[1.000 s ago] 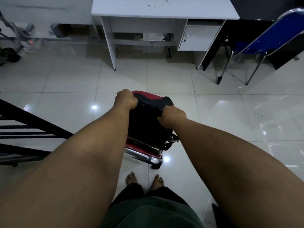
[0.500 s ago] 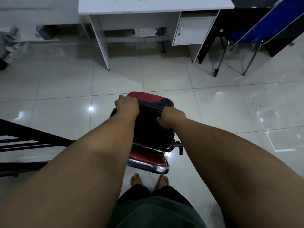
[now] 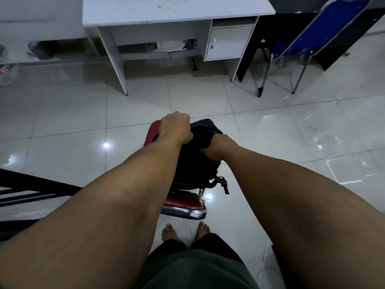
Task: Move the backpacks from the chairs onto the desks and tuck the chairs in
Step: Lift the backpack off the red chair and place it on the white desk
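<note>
head view: both hands, left hand [image 3: 176, 127] and right hand [image 3: 218, 148], gripping black backpack [image 3: 198, 161] atop red chair [image 3: 183, 202], readying lift toward white table [image 3: 177, 11] at twelve o'clock.

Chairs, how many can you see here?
2. A red chair stands right in front of the person, with the black backpack on it. A blue chair stands at the far right, beside the white desk. Others may be out of view.

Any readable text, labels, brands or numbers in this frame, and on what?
None readable.
Backpack: no legible logo or label.
White desk: only dark scuffs, no lettering.
Blue chair: only pale flecks, no lettering.
</note>
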### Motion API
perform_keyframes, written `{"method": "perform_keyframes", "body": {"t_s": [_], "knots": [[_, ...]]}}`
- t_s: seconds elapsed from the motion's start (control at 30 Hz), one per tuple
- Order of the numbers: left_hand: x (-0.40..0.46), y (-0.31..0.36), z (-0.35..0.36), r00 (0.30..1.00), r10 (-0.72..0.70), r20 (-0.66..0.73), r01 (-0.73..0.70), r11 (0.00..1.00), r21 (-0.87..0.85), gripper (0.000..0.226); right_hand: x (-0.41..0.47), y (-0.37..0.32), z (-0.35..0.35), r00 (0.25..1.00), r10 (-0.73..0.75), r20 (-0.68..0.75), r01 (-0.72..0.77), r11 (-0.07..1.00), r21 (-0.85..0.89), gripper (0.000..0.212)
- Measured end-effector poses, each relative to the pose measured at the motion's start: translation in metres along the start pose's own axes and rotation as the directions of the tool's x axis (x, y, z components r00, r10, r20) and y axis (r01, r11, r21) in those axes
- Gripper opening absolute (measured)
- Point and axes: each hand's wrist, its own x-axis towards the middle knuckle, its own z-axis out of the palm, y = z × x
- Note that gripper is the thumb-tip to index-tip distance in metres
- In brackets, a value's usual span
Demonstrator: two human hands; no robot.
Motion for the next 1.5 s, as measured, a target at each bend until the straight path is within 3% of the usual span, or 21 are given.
{"method": "perform_keyframes", "body": {"t_s": [0.17,0.3,0.47,0.67,0.77,0.8,0.87,0.97,1.03,1.1,1.2,1.27,1.33,1.5], "knots": [[0.012,0.039,-0.02,0.996,-0.052,-0.071,0.048,0.997,-0.063,0.009,-0.006,0.019,-0.013,0.999,-0.01,-0.039,0.017,0.978,0.206,0.06],[0.022,0.077,-0.028,0.983,-0.182,-0.038,0.166,0.951,-0.261,0.013,-0.016,0.025,-0.027,0.974,-0.136,-0.18,0.191,0.92,0.341,0.062],[0.043,0.126,-0.035,0.947,-0.314,0.064,0.306,0.826,-0.474,0.021,-0.01,0.042,-0.051,0.954,-0.221,-0.203,0.283,0.888,0.361,0.031],[0.076,0.184,-0.051,0.875,-0.45,0.179,0.445,0.599,-0.666,0.024,0.016,0.086,-0.095,0.937,-0.084,-0.34,0.2,0.925,0.322,0.046],[0.09,0.215,-0.053,0.834,-0.516,0.195,0.482,0.51,-0.713,0.016,0.031,0.118,-0.121,0.919,-0.077,-0.386,0.193,0.943,0.271,0.008],[0.093,0.223,-0.054,0.832,-0.522,0.187,0.479,0.507,-0.717,0.017,0.035,0.127,-0.129,0.913,-0.083,-0.4,0.193,0.951,0.243,0.006],[0.102,0.237,-0.057,0.86,-0.478,0.18,0.446,0.534,-0.718,0.03,0.041,0.148,-0.148,0.904,-0.11,-0.413,0.198,0.964,0.177,0.014],[0.113,0.253,-0.07,0.933,-0.313,0.178,0.351,0.683,-0.641,0.04,0.054,0.186,-0.175,0.887,-0.123,-0.446,0.191,0.975,0.112,0.009],[0.12,0.241,-0.08,0.954,-0.296,0.054,0.28,0.808,-0.518,0.051,0.058,0.197,-0.181,0.874,-0.15,-0.461,0.202,0.977,0.064,0.011],[0.126,0.239,-0.085,0.961,-0.268,-0.068,0.237,0.926,-0.295,0.047,0.062,0.212,-0.187,0.867,-0.172,-0.467,0.225,0.972,0.06,0.017],[0.14,0.246,-0.083,0.955,-0.278,0.102,0.288,0.952,-0.101,0.058,0.073,0.232,-0.2,0.858,-0.175,-0.483,0.247,0.965,0.09,0.018],[0.152,0.256,-0.075,0.942,-0.256,0.218,0.281,0.955,-0.091,0.077,0.081,0.244,-0.21,0.852,-0.18,-0.492,0.264,0.959,0.106,0.017],[0.168,0.268,-0.068,0.954,-0.184,0.235,0.211,0.973,-0.093,0.087,0.091,0.257,-0.222,0.847,-0.186,-0.498,0.278,0.953,0.118,0.018],[0.225,0.282,-0.075,0.977,-0.035,0.211,0.044,0.998,-0.039,0.051,0.134,0.285,-0.259,0.834,-0.236,-0.499,0.335,0.935,0.117,0.031]]}}
